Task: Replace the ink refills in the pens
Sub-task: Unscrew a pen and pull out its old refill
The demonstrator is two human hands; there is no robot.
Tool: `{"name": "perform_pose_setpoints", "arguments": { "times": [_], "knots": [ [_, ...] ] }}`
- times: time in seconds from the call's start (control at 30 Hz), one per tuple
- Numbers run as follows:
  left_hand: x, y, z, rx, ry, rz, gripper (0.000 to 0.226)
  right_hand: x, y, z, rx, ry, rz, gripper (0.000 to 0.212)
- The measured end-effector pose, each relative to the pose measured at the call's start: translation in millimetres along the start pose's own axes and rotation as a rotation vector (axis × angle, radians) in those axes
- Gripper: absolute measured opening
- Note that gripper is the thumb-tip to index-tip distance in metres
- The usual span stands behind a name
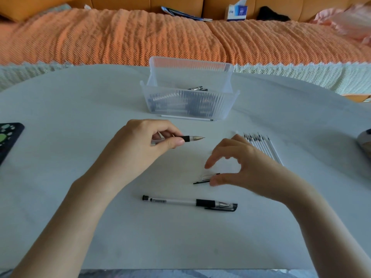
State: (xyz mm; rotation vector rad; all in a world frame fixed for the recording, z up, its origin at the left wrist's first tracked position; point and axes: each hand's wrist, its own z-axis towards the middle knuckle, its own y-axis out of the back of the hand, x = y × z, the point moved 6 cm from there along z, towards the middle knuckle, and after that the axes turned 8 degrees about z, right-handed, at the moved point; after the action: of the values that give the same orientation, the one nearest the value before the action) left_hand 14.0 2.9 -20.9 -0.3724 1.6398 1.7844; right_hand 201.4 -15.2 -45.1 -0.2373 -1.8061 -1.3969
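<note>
The pen (191,138) is off the surface, pinched in the left hand (144,141), with its bare tip pointing right. To open it well, hold it steady and twist the tip end gently. A cap (206,178) lies nearer the person than the pen, under the right hand (247,165), which is curved open and holds nothing. New refills (261,146) lie right of the pen.

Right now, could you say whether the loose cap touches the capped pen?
Apart. The head view shows a strip of bare table between the loose cap and the capped pen.
</note>
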Motion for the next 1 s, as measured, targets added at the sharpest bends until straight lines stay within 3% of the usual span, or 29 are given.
{"name": "perform_pose_setpoints", "arguments": {
  "times": [0.13,0.3,0.43,1.0],
  "knots": [
    [-1,-1,-1,0.004,-0.011,0.017,0.006,2,-6,1,0.012,0.000,-0.027,0.013],
    [-1,1,0,0.005,-0.013,0.012,0.008,-2,23,-1,-0.260,-0.026,0.211,0.014],
    [-3,1,-1,0.011,-0.023,0.002,0.008,-5,30,0,-0.356,-0.046,0.279,0.015],
    [-18,-12,-3,0.079,-0.048,-0.102,0.015,13,17,3,-0.391,0.004,0.319,0.016]
  ]
}}
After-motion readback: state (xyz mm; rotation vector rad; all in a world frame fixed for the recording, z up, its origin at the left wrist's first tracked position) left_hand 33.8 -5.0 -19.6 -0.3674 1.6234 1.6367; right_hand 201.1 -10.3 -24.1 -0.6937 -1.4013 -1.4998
